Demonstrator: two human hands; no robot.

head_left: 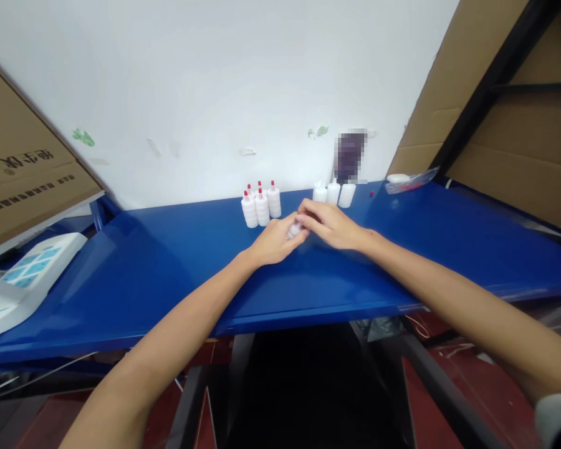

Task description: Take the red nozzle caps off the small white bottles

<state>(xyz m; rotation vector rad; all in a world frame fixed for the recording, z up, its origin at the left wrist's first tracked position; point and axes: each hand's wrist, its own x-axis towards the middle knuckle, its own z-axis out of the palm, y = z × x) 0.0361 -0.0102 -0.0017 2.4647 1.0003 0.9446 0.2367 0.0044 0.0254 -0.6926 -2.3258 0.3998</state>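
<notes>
My left hand (pixel 275 240) and my right hand (pixel 330 223) meet over the blue table (pixel 168 274) near its far side. Both are closed around one small white bottle (pixel 294 229), of which only a bit shows between the fingers. Just behind my left hand stands a cluster of several white bottles with red caps (pixel 260 206). Behind my right hand stand three white bottles without red caps (pixel 333 192), close to the wall.
A white device with blue keys (pixel 23 277) lies at the table's left end. Cardboard boxes (pixel 23 168) lean at the left, and cardboard and a black frame (pixel 490 81) at the right. A clear plastic bag (pixel 409 181) lies at the far right.
</notes>
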